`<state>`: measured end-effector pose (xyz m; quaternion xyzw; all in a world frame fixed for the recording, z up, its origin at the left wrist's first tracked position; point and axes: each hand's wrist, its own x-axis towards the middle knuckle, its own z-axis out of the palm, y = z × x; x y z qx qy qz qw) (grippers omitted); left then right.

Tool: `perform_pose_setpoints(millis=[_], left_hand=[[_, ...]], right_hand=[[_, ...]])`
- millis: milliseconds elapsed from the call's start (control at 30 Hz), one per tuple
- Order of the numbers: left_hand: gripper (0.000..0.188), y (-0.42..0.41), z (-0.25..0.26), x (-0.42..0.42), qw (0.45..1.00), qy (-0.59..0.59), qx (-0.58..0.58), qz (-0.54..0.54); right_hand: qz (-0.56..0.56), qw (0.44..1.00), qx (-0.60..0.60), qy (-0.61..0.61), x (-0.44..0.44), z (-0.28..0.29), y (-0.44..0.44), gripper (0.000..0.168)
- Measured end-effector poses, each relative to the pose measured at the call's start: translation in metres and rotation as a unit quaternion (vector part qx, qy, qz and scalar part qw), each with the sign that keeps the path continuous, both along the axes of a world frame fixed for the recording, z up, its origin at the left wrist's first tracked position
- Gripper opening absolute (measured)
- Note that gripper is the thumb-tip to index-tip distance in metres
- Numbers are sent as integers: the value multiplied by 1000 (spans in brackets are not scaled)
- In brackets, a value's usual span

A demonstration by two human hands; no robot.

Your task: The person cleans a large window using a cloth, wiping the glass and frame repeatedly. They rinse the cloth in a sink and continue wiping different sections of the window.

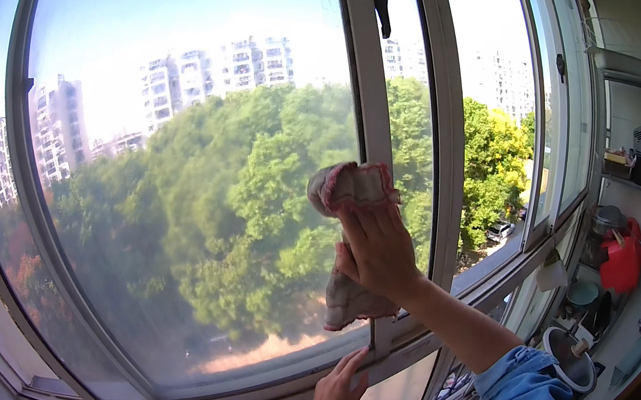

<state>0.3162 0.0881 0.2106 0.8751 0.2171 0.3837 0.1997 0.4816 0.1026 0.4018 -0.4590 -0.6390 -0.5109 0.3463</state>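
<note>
My right hand presses a greyish cloth with a pinkish-red edge against the window's upright metal frame and the edge of the glass pane beside it. Part of the cloth hangs below the palm. Lower down, my left hand rests its fingers on the lower window frame near the foot of that upright, with no object seen in it. The large glass pane to the left looks hazy. Above my right hand, a black window handle is fixed to the upright frame.
At the right stands a metal shelf rack with a red plastic container, pots and boxes. A white mug hangs by the window. A bucket stands below. Trees and tall buildings show outside.
</note>
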Motion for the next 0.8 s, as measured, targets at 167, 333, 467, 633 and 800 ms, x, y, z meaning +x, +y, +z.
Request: perform_pose_setpoints(millis=[167,333,467,633,800], left_hand=[[43,8,8,-15,999,4,-45,9],[33,11,8,-39,999,-24,-19,37],[29,8,-3,-74,991,-76,-54,94],[26,12,-1,-136,968,-191,-29,161],[21,10,18,-175,941,-265,-24,208]], right_hand=[[21,922,371,-110,11,289,60,47],[15,956,291,19,-21,476,53,47],[107,937,326,-73,-11,424,56,51],[-39,929,365,44,-27,400,83,63],[130,929,345,-37,-258,389,92,53]])
